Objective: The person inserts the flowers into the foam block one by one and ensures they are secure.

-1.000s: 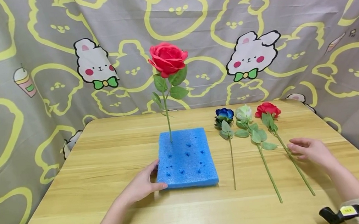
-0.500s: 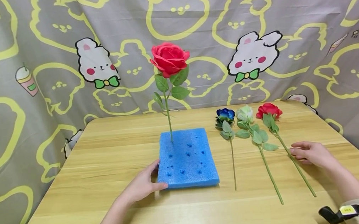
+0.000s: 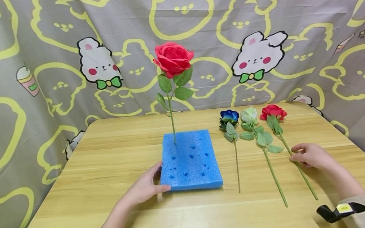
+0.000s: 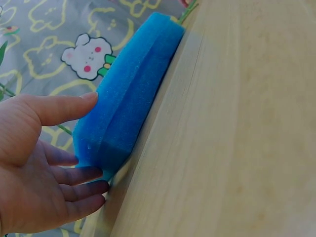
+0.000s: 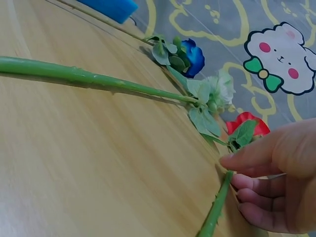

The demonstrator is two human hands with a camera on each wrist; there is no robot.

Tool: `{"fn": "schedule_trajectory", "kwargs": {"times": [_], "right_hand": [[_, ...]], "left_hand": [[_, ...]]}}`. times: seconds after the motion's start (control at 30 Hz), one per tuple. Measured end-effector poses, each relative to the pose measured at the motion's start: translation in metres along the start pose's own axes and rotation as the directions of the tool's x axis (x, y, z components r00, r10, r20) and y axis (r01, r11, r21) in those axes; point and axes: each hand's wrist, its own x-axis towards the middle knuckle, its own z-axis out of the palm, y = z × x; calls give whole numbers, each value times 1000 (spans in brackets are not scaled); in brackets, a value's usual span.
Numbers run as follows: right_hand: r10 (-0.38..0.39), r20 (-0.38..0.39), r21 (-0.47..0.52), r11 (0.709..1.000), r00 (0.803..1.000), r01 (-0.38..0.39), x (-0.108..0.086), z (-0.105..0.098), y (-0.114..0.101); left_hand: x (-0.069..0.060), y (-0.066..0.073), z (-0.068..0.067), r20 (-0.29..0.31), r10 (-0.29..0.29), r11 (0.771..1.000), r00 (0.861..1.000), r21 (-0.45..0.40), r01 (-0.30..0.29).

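A blue foam block (image 3: 190, 164) with several small holes lies on the table, a red rose (image 3: 173, 59) standing upright in its back left part. My left hand (image 3: 143, 186) rests at the block's front left corner; in the left wrist view the hand (image 4: 49, 163) has its thumb on the block (image 4: 128, 94) and its fingers nearly straight along the side. At the right, my right hand (image 3: 313, 157) pinches the stem of a lying red rose (image 3: 273, 112). The right wrist view shows the stem (image 5: 217, 205) between thumb and fingers of that hand (image 5: 276, 177).
Left of the held rose lie a pale green-white rose (image 3: 249, 115) and a blue rose (image 3: 229, 116), stems toward the front of the wooden table (image 3: 107, 149). A patterned grey curtain (image 3: 128, 21) hangs behind and at both sides.
My right hand has moved slightly left and closed on the lying red rose's stem, whose lower end has shifted a little left. My left hand stays at the block.
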Motion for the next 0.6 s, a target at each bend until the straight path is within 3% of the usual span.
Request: {"fn": "schedule_trajectory", "kwargs": {"times": [0.37, 0.6], "right_hand": [[21, -12, -8, 1000, 1000, -21, 2, -1, -5], [25, 32, 23, 999, 999, -26, 3, 0, -7]], "left_hand": [[2, -2, 1, 0, -15, 1000, 1000, -8, 15], [1, -1, 1, -3, -17, 1000, 1000, -7, 17]]}}
